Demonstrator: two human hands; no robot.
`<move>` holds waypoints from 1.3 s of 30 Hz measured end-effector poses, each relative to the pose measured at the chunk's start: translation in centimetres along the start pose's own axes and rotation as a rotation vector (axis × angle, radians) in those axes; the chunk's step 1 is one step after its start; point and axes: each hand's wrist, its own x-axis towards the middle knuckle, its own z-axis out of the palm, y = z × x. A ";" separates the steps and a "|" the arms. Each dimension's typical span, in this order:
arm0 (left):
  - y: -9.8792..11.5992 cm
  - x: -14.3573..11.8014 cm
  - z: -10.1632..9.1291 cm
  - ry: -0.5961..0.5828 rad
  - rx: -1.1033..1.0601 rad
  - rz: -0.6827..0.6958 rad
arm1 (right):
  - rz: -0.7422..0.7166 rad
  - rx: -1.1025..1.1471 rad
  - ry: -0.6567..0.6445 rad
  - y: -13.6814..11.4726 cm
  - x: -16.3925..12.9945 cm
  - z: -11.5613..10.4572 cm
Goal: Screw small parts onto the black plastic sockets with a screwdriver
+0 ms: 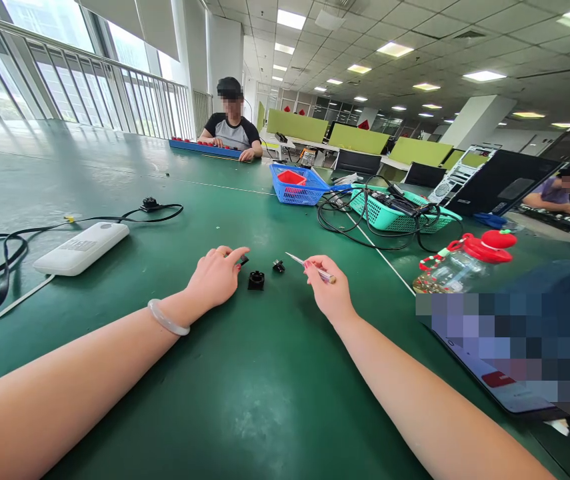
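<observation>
My left hand (pixel 217 275) rests on the green table (pixel 245 387), its fingertips on a small black part (pixel 243 260) that is mostly hidden under them. My right hand (pixel 329 288) holds a thin screwdriver (pixel 309 267) with its metal tip pointing left. Between the hands lie two small black parts: a squarish one (pixel 256 280) and a smaller one (pixel 279 267). A pale bracelet (pixel 167 319) circles my left wrist.
A white power bank (pixel 82 247) with black cables (pixel 5 250) lies at the left. A blue basket (pixel 297 185), a green basket (pixel 395 213) with cables and a red-capped bottle (pixel 457 263) stand at the right. A person (pixel 232 123) sits across the table; another person's arm (pixel 559 200) at the far right.
</observation>
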 end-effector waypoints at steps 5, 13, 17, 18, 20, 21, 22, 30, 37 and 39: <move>0.0 -0.3 0.1 -0.094 0.144 -0.058 | 0.134 -0.011 -0.086 0.6 0.4 0.2; 0.4 -0.1 -0.3 -0.067 0.140 -0.135 | 0.115 0.061 -0.034 0.2 0.2 0.2; 0.2 -0.2 -0.2 -0.108 0.177 -0.129 | 0.149 0.079 -0.103 0.4 0.3 0.4; 0.2 -0.2 -0.2 -0.115 0.191 -0.128 | 0.153 0.081 -0.124 0.4 0.2 0.4; 0.1 -0.3 -0.3 -0.105 0.212 -0.125 | 0.144 0.090 -0.146 0.3 0.1 0.4; 0.2 -0.4 -0.3 -0.084 0.211 -0.108 | 0.133 0.097 -0.147 0.3 0.0 0.4; 0.2 -0.4 -0.3 -0.058 0.195 -0.073 | 0.120 0.105 -0.141 0.2 0.0 0.4; 2.7 -0.6 1.0 -0.136 -0.070 0.275 | 0.058 0.126 0.070 0.0 0.1 0.5; 3.3 -0.7 0.9 -0.264 -0.243 0.408 | 0.018 0.157 0.047 0.2 0.2 0.6; 3.1 -1.0 0.5 -0.274 -0.274 0.376 | -0.003 0.173 0.030 0.1 0.1 0.6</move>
